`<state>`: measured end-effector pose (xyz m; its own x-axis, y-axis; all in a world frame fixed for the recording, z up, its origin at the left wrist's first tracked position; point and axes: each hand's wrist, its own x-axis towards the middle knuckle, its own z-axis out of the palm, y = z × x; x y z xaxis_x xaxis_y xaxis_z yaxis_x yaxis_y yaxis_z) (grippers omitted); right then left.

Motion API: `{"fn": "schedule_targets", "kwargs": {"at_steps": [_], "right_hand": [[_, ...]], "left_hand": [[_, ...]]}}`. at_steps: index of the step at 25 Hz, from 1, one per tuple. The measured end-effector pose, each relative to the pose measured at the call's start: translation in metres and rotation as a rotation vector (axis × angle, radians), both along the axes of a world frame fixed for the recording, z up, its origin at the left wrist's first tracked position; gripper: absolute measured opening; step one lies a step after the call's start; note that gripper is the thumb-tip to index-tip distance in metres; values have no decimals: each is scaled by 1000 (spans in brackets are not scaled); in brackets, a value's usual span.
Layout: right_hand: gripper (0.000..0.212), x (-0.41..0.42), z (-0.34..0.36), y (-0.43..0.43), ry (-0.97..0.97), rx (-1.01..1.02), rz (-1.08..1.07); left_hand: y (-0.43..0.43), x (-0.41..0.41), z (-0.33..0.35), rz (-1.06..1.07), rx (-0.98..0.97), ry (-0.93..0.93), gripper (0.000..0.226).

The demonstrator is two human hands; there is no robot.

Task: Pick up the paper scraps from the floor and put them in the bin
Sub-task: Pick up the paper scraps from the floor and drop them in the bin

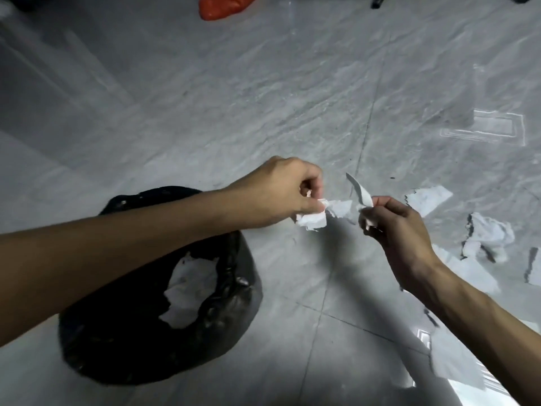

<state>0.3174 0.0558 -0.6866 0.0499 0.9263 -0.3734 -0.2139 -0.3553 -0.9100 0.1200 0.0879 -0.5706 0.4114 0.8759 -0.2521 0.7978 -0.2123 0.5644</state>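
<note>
Around: torn white paper scraps (pixel 486 235) litter grey marble-tile floor (pixel 263 98) at right, orange plastic bag (pixel 222 5) far | Bin: round black-lined bin (pixel 228 303) holds white paper (pixel 190 291) | Hands: left hand (pixel 281 194) pinches crumpled white scrap (pixel 313 219); right hand (pixel 398 227) pinches thin white strip (pixel 361 194), above floor beside bin

you're over a grey marble-look tile floor (pixel 263 98), glossy, with thin dark grout lines crossing at lower centre. an orange-red plastic bag (pixel 224 5) sits at the top edge, partly cut off. a dark object (pixel 379 1) pokes in at the top right, too cropped to identify. a bright rectangular light reflection (pixel 494 127) shows on the tile at right.
</note>
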Motion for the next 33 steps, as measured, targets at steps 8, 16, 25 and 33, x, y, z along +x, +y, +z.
{"fn": "schedule_targets", "kwargs": {"at_steps": [8, 16, 25, 33], "right_hand": [[8, -111, 95, -12, 47, 187, 504], [17, -181, 108, -22, -196, 52, 850], [14, -49, 75, -11, -307, 74, 461], [17, 141, 8, -101, -1082, -144, 514]], "left_hand": [[-102, -145, 15, 473, 35, -28, 13], [-125, -190, -25, 727, 76, 168, 28], [-66, -54, 12, 301, 194, -74, 20], [-50, 119, -20, -367, -129, 6, 30]]}}
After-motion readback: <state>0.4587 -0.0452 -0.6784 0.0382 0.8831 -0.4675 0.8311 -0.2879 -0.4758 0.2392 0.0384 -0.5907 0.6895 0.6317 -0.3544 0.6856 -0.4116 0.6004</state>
